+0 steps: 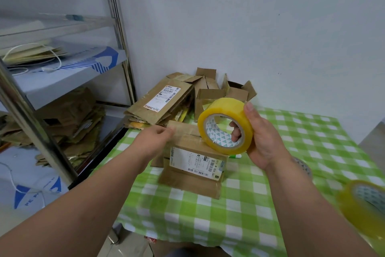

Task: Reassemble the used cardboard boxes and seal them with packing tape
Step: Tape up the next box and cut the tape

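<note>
Head view, left to right: a metal shelving rack stands at the far left, its lower shelf heaped with worn flattened cardboard and an upper shelf carrying a white sheet printed in blue with papers and a white cord on it. Just right of the rack, at the back left corner of the worktop, which is covered in a green and white checked cloth, lies a stack of flattened cardboard boxes, the top one bearing a white shipping label. Behind the middle of the worktop, against the wall, an open box stands with its flaps up. The left hand reaches in from the lower left, its grip pinching the far left edge of the cardboard box, which sits near the centre of the worktop with a barcode label on the side facing the camera. On the top right edge of that box rests the roll of yellow packing tape; the right hand holds it, thumb over the outer rim and fingers hooked through the printed core. A small white and green object shows just under the roll; what it is cannot be told. At the lower right edge, blurred, lies a second roll of yellow tape.
</note>
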### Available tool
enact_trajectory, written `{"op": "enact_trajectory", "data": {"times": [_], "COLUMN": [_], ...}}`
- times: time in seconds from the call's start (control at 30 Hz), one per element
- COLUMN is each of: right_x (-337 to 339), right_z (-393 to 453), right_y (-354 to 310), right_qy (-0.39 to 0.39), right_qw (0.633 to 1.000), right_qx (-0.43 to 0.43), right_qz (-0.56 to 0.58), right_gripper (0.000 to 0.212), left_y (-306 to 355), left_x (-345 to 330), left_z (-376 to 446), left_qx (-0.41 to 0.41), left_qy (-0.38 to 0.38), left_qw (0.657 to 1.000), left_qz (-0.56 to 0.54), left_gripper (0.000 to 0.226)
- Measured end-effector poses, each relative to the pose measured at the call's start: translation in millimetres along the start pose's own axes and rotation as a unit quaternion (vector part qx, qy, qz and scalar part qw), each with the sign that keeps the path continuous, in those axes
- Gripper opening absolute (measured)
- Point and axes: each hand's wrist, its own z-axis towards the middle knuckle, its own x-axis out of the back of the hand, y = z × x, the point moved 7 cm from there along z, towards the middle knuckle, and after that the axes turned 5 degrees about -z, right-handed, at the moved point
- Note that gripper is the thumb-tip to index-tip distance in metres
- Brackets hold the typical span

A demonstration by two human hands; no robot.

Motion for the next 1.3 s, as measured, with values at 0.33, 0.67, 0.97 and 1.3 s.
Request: {"op": "enact_trajectory", "data": {"times": [0.33, 0.67, 0.97, 1.3], "right_x": [1.1, -7.4, -9.7, -1.5], "right_z": [-10.8, -18.0, -16.5, -15.3], "right_y": [3.0, 26.5, 22.2, 25.7], "right_qy": [-0.043, 0.019, 0.014, -0.009], "right_qw": [0.992, 0.991, 0.993, 0.990], "right_qx": [-0.031, -0.114, -0.113, -0.135], "right_qz": [0.112, 0.074, 0.038, -0.031], "right_gripper": [0.029, 0.063, 0.081, 0.093], "left_y": [-15.9, -16.7, -21.2, 21.1], "left_x": [-17.3, -16.2, -3.7, -24.0], "left_z": [-2.9, -1.4, -11.8, -26.1], "left_qx": [0.068, 0.079, 0.076, -0.146], "left_qy": [-0.008, -0.034, -0.071, -0.070], "left_qw": [0.990, 0.986, 0.986, 0.954], "left_qz": [-0.120, -0.143, -0.132, 0.253], "left_gripper": [0.052, 0.044, 0.022, 0.058]}}
